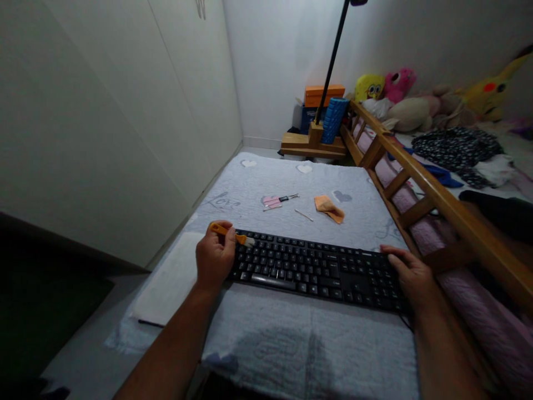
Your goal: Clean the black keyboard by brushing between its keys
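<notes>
In the head view, a black keyboard (308,264) lies on a pale blue cover (266,333) with hearts, between the 2 hands of the person. The left hand (214,255) is closed around a brush (240,239) with a yellow handle, and its bristles are over the keys near the upper left corner. The right hand (412,275) is curled on the right end of the keyboard, holding it with the thumb above (the other fingers are partly hidden). Beyond the keyboard are 2 cotton swabs (303,215), a pink and black tool (284,198) with metal tips, and a folded orange cloth (328,209).
</notes>
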`<state>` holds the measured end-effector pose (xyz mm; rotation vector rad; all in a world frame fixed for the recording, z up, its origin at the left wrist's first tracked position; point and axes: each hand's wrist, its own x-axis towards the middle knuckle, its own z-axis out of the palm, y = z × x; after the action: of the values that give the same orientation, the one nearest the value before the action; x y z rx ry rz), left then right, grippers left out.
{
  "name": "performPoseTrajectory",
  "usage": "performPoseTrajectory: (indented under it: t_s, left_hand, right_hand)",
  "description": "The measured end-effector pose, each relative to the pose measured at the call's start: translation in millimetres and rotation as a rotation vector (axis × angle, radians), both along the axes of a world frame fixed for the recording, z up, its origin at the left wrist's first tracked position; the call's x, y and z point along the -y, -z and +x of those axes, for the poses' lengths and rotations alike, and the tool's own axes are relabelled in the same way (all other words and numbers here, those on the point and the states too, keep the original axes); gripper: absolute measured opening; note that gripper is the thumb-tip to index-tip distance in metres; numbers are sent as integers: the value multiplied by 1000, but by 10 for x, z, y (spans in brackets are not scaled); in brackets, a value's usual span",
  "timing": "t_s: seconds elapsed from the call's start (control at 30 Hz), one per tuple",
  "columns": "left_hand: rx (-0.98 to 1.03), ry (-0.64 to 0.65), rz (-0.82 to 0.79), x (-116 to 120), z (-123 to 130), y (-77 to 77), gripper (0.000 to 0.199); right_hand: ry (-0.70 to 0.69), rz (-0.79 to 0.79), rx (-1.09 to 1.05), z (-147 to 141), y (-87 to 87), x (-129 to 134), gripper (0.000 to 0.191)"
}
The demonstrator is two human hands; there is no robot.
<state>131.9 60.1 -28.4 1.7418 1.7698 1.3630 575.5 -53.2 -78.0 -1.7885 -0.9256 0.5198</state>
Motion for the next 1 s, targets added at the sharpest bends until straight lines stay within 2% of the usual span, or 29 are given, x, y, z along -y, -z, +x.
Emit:
performPoseTrajectory:
  t_s: [0.17,0.33,0.57,0.87,1.0]
  left_hand:
    - [-88,-110,84,15,-54,-28,18]
    - [-60,-158,127,10,-100,39,19]
    - [169,-33,-7,-76,-78,63,26]
    - [66,56,-109,-102,-35,58,28]
    - [7,24,-129,-98,-39,51,25]
  right_hand:
    - [7,0,1,5,10,5,26]
    - [4,6,10,15,45,13,26]
    - [1,12,50,20,43,2,26]
    - [-18,16,71,44,78,-6,26]
    - [-22,5,82,73,99,-7,25]
